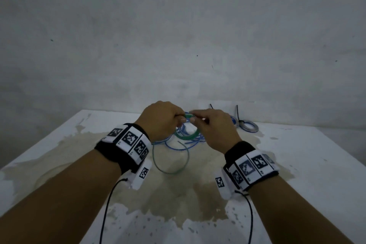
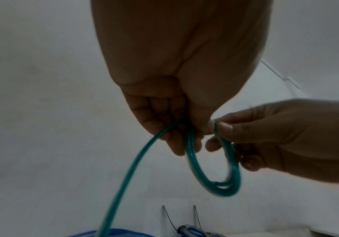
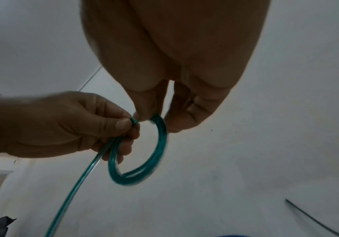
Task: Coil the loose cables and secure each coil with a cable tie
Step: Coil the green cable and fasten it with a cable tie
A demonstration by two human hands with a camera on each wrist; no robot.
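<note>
Both hands pinch the green cable coil.

1. Both forearms are bare; no sleeves show.
2. The left wrist band is black, wrapped with white panels bearing square black-and-white coded markers.
3. The right wrist band matches it.
4. A white marked tab hangs under each band.
5. A thin black cable trails from each wrist unit.

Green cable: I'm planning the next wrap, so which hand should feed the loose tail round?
Right, probably. The left hand grips the green coil with fingers curled round its strands, anchoring it; the right hand only pinches the top, so it frees easily.
</note>
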